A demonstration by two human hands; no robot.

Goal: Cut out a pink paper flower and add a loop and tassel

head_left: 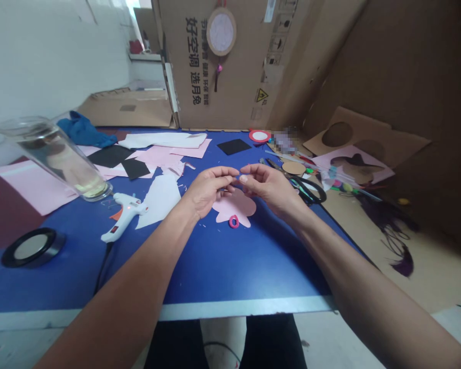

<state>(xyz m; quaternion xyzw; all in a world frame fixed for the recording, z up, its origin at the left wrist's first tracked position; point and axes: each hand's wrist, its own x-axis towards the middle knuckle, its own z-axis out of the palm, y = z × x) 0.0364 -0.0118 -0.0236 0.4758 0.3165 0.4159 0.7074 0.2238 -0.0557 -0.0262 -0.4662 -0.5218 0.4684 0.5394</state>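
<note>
My left hand point(215, 188) and my right hand point(266, 185) meet above the middle of the table, fingertips nearly touching. Thumb and fingers of each are pinched together; whatever lies between them is too small to make out. Just under the hands lies a pink paper cutout with a scalloped outline point(236, 206), partly hidden by them. On its lower edge sits a small bright pink ring point(234, 221). Scissors with black handles point(309, 189) lie just beyond my right wrist. Left of my left forearm rests a white glue gun point(125, 216), a small red light showing on it.
A tall glass of liquid point(67, 163) and a roll of black tape point(33, 247) stand at left. Pink, white and black sheets point(136, 168) spread behind. Cardboard point(230, 110) walls the back and right; cut cardboard point(353, 128) and dark tassels point(403, 261) lie right.
</note>
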